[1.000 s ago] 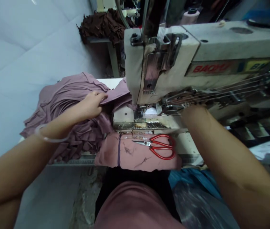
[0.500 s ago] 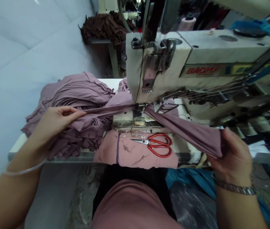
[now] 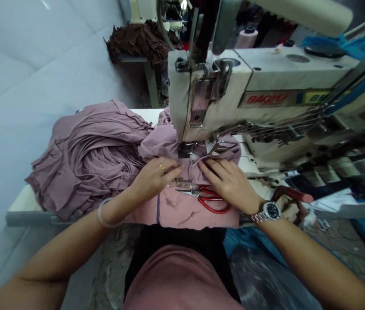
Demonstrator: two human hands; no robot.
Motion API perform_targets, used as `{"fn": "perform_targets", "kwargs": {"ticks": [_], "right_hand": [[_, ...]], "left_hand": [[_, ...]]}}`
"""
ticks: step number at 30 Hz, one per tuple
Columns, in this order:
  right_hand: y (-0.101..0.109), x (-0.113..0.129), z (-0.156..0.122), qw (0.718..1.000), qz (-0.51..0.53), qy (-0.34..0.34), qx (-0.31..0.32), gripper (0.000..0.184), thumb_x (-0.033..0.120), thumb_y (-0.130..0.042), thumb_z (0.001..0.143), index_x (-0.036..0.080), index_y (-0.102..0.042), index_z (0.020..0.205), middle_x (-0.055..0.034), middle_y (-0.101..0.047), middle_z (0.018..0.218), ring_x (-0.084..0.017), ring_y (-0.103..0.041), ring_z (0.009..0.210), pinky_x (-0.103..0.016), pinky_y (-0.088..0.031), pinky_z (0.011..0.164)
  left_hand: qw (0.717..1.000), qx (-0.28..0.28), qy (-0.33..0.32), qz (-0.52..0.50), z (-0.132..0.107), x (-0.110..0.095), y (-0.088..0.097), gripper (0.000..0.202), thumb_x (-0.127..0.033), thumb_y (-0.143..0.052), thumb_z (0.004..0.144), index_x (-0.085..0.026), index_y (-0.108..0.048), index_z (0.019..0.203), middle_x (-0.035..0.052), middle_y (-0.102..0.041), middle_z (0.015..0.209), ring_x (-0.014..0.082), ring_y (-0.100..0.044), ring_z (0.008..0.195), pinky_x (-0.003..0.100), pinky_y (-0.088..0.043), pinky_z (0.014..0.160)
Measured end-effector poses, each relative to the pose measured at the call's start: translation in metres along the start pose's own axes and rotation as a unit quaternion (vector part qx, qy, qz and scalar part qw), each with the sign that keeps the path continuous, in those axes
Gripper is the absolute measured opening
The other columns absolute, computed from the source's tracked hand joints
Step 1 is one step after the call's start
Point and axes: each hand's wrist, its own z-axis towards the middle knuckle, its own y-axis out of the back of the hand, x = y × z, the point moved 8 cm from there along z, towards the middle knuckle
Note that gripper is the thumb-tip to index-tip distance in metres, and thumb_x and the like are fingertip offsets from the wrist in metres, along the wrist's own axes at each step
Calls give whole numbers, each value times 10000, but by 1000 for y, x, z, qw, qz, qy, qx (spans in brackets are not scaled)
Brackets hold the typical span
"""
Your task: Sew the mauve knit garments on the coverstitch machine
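Mauve fabric (image 3: pixel 187 168) lies bunched under the presser foot (image 3: pixel 187 149) of a sewing machine (image 3: pixel 214 99). My left hand (image 3: pixel 156 178) rests on its left part, fingers stretched toward the needle area and thumb apart. On the right part lies my right hand (image 3: pixel 229 183), fingers extended flat and slightly spread. Both hands press the cloth from above, just in front of the foot; neither visibly grips it. Red-handled scissors (image 3: pixel 214 204) lie on a pink cloth (image 3: pixel 182 211) below, one handle partly covered by my right hand. The needle tips are hard to make out.
A large pile of mauve fabric pieces (image 3: pixel 88 150) covers the table's left side, near a white wall (image 3: pixel 40 64). Brown fabric (image 3: pixel 143 41) is heaped on a table behind. A thread cone (image 3: pixel 246 38) stands beyond the machine. Blue plastic (image 3: pixel 250 245) lies below the table's edge.
Both hands have come inward from far left and right, where they held the mauve fabric stretched out. They now lie flat on it by the presser foot, and the cloth is bunched.
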Motion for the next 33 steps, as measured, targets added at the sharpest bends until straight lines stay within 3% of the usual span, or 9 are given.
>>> {"fn": "perform_targets", "kwargs": {"ticks": [3,6,9,14,19,21,24,29,33], "right_hand": [[8,4,0,1000,10,14,-25,401,155,-526,914,75,-556,1306,-184,-594,1286,-288,-535,1106,-430,-478,848],[11,13,6,998,28,21,-48,386,160,-544,900,13,-578,1256,-198,-568,1328,-311,-474,1235,-447,-441,978],[7,18,10,999,31,20,-37,446,180,-532,909,9,-529,1322,-182,-568,1339,-297,-502,1186,-423,-468,922],[8,14,10,999,34,-16,-39,431,226,-526,916,60,-555,1313,-184,-611,1265,-287,-566,1004,-427,-486,736],[12,23,8,993,77,-12,-87,365,132,-522,886,44,-600,1232,-189,-583,1324,-300,-505,1244,-468,-464,996],[8,26,9,993,79,-16,-84,377,144,-511,896,34,-586,1249,-193,-574,1338,-300,-501,1267,-461,-464,1019],[4,27,11,993,73,-35,-81,413,155,-516,905,29,-552,1296,-185,-565,1355,-302,-514,1261,-447,-484,1003],[8,23,12,981,137,-78,-112,390,165,-509,920,46,-554,1289,-165,-594,1324,-278,-531,1245,-439,-484,1015],[9,22,11,973,183,-89,-111,372,165,-480,937,62,-548,1288,-146,-587,1339,-264,-506,1278,-439,-466,1035]], "left_hand": [[1000,-14,-16,1,-3,-3,6,255,-144,-513,941,-164,-632,1166,94,-670,1069,198,-619,989,321,-488,820],[999,-17,23,-25,1,2,10,229,-95,-489,894,-150,-651,1046,83,-674,991,194,-621,904,315,-486,759],[997,-39,37,-51,0,6,14,254,-42,-460,842,-164,-661,938,54,-667,887,173,-612,815,288,-472,693],[999,-30,16,-26,-5,1,21,329,-68,-465,864,-158,-633,1132,89,-678,1021,205,-620,930,330,-484,773],[996,62,47,50,-5,-10,18,387,-134,-499,882,-126,-577,1261,143,-634,1204,270,-588,1055,403,-474,843],[993,79,58,64,-3,-12,17,389,-157,-504,900,-147,-571,1283,136,-631,1206,268,-587,1035,408,-477,813],[992,72,72,74,1,-13,13,383,-164,-500,919,-168,-571,1295,127,-637,1168,266,-589,991,404,-477,756],[995,55,77,38,6,-15,5,371,-123,-467,922,-88,-573,1275,141,-618,1237,257,-563,1106,396,-470,889],[991,69,104,39,7,-16,5,402,-157,-480,918,-105,-553,1310,140,-609,1264,266,-561,1108,421,-452,846]]}}
